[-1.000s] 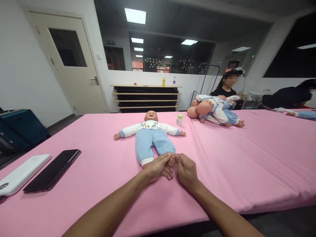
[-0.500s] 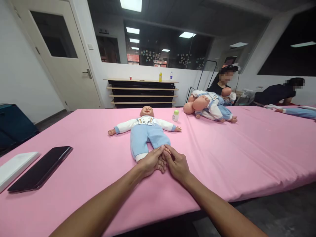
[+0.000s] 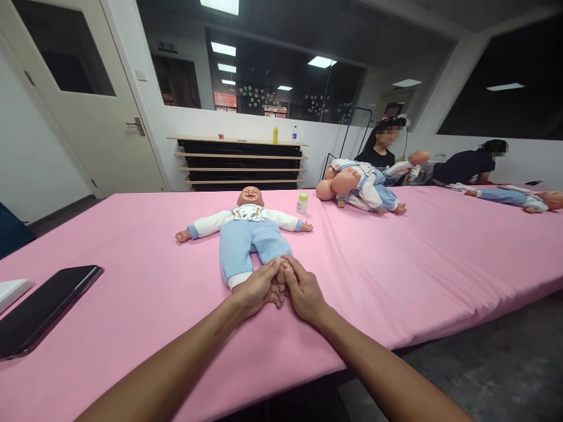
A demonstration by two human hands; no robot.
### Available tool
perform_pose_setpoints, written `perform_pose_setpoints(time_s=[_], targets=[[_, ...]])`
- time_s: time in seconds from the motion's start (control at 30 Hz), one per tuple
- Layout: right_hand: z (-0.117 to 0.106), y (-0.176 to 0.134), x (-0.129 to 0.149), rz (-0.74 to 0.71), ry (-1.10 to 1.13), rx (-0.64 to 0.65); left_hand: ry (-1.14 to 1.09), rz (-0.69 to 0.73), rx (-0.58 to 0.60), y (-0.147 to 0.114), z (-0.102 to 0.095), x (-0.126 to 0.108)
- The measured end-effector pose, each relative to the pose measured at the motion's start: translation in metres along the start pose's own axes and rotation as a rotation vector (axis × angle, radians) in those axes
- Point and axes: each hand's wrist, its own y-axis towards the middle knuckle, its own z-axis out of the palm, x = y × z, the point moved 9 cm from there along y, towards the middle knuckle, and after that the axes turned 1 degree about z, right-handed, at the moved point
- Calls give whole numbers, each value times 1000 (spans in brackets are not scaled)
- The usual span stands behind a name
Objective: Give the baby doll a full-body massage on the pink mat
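Observation:
A baby doll (image 3: 248, 231) in blue trousers and a white top lies on its back on the pink table cover (image 3: 396, 258), arms spread, head pointing away from me. My left hand (image 3: 257, 287) and my right hand (image 3: 302, 290) are both closed around one of its feet at the near end of the doll, fingers meeting over it. The foot is mostly hidden between my hands. A small white bottle with a green cap (image 3: 302, 203) stands just right of the doll's shoulder.
A dark phone (image 3: 41, 308) and a white device (image 3: 11, 290) lie at the left. Two other people sit behind the far right of the table with their own dolls (image 3: 360, 184). A low shelf (image 3: 240, 164) and a door (image 3: 83, 99) stand behind.
My view has swung to the right, so the phone and doll sit further left in the picture. Both hands stay wrapped around the doll's foot, with small shifts of the fingers.

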Motion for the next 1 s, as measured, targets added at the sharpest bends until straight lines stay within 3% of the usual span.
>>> perform_pose_setpoints(time_s=[0.23,0.43,0.7,1.0], targets=[[7,4,-1,129,244,3,88,20,-11,-2,7,-1],[-1,-2,5,94,34,29,63,-13,-48,-3,2,0],[-1,4,-2,145,112,-58,53,-87,-40,-5,4,3],[-1,0,-8,159,-4,-35,-17,-133,-14,-4,0,11]])
